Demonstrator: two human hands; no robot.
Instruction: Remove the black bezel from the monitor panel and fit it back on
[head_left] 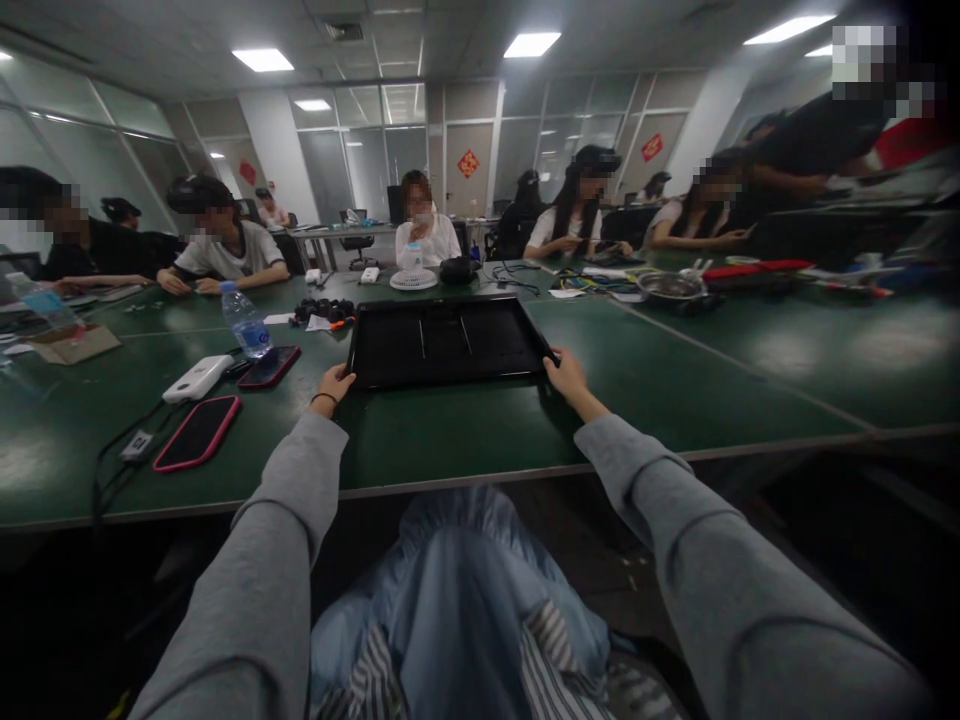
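Our left hand [334, 386] grips the near left corner of a black tray [491, 345], and our right hand [568, 378] grips its near right corner. Both hands are closed on the rim, thumbs uppermost. A dark band [324, 397] circles our left wrist. Two thin pale lines show against the tray's floor; we cannot tell whether they are rods or reflections.

We have the tray over the middle of the green desk [465, 430], set back from the near edge and roughly level with it. We cannot tell whether its underside touches the desktop.

To the left of our left hand, a red-rimmed phone [196, 433] lies towards the desk's near edge, with a labelled tag [136, 446] on a dark cable beside it. Behind these we see a white device [199, 379], a second phone [268, 367] and an upright water bottle [246, 320].

Just past the tray's far rim stands a small white fan [413, 280]. Further right, towards the desk's far edge, we see a metal bowl [673, 288]. Several people sit along that far side.
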